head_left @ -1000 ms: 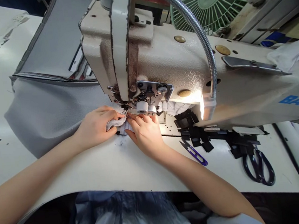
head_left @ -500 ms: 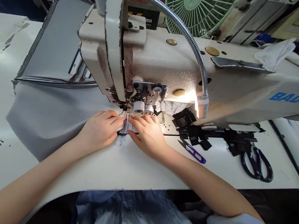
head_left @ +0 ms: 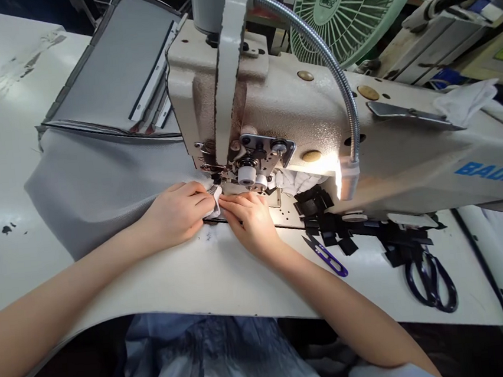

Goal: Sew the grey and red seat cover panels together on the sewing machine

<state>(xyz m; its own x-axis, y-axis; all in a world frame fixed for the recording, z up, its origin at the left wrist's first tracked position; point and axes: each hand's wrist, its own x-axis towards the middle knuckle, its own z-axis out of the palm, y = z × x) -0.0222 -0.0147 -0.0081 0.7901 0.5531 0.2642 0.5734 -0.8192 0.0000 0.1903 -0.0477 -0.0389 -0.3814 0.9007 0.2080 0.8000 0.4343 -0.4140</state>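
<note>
Grey fabric lies left of the sewing machine, its edge running under the needle area. My left hand is closed on that edge just in front of the presser foot, fingers curled in a pinch. A pale folded strip stands up between the two hands. My right hand sits close on the other side, its fingers bent together and its thumb and fingertips pinching the strip's lower edge. The fingertips partly hide the cloth they hold.
To the right lie purple thread snips, black-handled scissors and black fabric pieces. A lit lamp hangs on a flexible neck. Behind the machine stands a green fan. A grey panel with dark edging rests at back left.
The view has shifted, so the machine sits further right in the picture. The strip between my hands, flatter before, is now folded upward. My right fingers have drawn closer together.
</note>
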